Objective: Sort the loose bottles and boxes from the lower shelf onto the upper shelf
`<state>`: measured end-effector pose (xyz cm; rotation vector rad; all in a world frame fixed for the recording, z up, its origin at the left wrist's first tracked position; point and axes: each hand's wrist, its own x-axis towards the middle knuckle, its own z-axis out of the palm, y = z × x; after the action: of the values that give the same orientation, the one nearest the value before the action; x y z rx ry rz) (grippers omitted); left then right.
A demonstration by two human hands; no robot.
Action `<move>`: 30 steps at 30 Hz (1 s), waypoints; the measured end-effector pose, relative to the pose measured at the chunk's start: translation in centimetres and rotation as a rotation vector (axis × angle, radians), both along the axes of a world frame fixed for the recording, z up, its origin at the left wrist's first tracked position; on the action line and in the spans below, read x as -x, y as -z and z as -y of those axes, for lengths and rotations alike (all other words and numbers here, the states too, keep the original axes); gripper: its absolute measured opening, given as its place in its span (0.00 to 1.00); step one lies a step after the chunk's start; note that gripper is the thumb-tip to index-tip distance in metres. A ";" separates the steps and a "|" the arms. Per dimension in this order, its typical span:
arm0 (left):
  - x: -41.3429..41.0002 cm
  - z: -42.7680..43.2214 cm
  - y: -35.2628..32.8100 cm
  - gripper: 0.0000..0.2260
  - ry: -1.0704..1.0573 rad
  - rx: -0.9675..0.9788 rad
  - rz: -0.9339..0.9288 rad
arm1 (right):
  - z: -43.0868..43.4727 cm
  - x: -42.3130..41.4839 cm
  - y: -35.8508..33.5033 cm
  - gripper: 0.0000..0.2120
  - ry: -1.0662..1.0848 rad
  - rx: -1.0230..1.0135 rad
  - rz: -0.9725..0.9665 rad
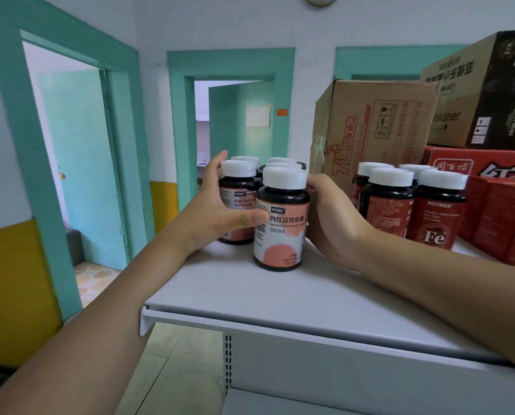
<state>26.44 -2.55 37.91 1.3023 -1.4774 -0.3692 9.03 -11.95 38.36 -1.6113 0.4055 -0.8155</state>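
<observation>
White sheet metal: the upper shelf point(250, 298) fills the near field, its front half bare. Below its lip only a sliver of the lower shelf point(295, 402) shows, with none of its contents in view.

Next in, the front bottle point(281, 223), dark with a white cap and pink label, stands upright on the upper shelf, a little ahead of its neighbours. The left hand point(217, 211) grips the second bottle point(238, 199), just behind and to the left. Its fingers curl round the far side, and the thumb reaches across to touch the front bottle's label. The right hand point(331, 220) lies cupped against the front bottle's right side. Its fingers pass behind the bottle, so we cannot tell whether they close on it.

Further back, more pink-label bottles point(280, 163) stand packed together, mostly caps showing. To the right, apart from them, red-label bottles point(412, 205) form their own cluster, with red boxes point(496, 217) just beside. Cardboard cartons point(376, 127) stand at the rear, with teal doorways point(232, 115) beyond.

Judgement: sorting looks well along, since the bottles are grouped by label and the boxes kept separate. We take the step in hand to be closing up the pink group. What remains below we cannot tell.
</observation>
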 end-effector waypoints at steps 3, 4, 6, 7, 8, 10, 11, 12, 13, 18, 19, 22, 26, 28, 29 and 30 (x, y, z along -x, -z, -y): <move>-0.1 0.1 0.0 0.70 0.012 -0.004 -0.015 | -0.3 0.0 -0.1 0.24 0.008 -0.007 0.006; -0.1 0.1 0.1 0.69 0.018 -0.004 -0.022 | -0.4 0.0 -0.1 0.24 0.004 -0.011 0.008; -0.2 0.1 0.1 0.69 0.023 0.000 -0.035 | -0.6 -0.1 -0.2 0.24 -0.014 -0.022 0.013; -0.2 0.2 0.2 0.69 0.025 0.003 -0.041 | -0.7 -0.1 -0.2 0.23 -0.023 -0.026 0.014; -0.2 0.2 0.2 0.69 0.027 0.005 -0.046 | -0.7 -0.1 -0.2 0.23 -0.030 -0.026 0.010; -0.2 0.2 0.1 0.69 0.034 0.011 -0.058 | -0.6 -0.2 -0.2 0.24 -0.033 -0.029 0.010; -0.2 0.2 0.2 0.69 0.038 0.014 -0.066 | -0.7 -0.1 -0.2 0.24 -0.035 -0.031 0.016; -0.2 0.3 0.2 0.69 0.042 0.018 -0.075 | -0.8 -0.1 -0.3 0.23 -0.038 -0.031 0.023; -0.3 0.3 0.2 0.69 0.047 0.020 -0.084 | -1.0 -0.1 -0.3 0.23 -0.038 -0.028 0.027; -0.7 0.8 0.2 0.69 0.075 0.019 -0.109 | -1.6 0.0 -0.6 0.24 0.001 -0.016 0.023; -0.7 0.9 0.2 0.69 0.082 0.020 -0.117 | -1.7 0.0 -0.6 0.24 0.006 -0.011 0.017; -0.9 1.0 0.3 0.69 0.097 0.027 -0.132 | -1.7 0.1 -0.6 0.24 0.005 0.008 0.002; -0.9 0.8 0.4 0.70 0.072 0.043 -0.103 | -1.5 0.2 -0.8 0.24 0.060 0.031 -0.013; -0.8 0.6 0.4 0.70 0.058 0.046 -0.082 | -1.5 0.4 -0.9 0.22 0.098 0.040 -0.028; -0.8 0.5 0.4 0.70 0.052 0.049 -0.071 | -1.6 0.5 -1.0 0.22 0.111 0.044 -0.036; -0.8 0.3 0.4 0.69 0.045 0.054 -0.061 | -1.8 0.6 -1.1 0.21 0.115 0.047 -0.036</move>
<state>27.19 -2.88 37.50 1.2063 -1.4583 -0.3924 8.38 -10.13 39.50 -1.6606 0.5118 -0.8892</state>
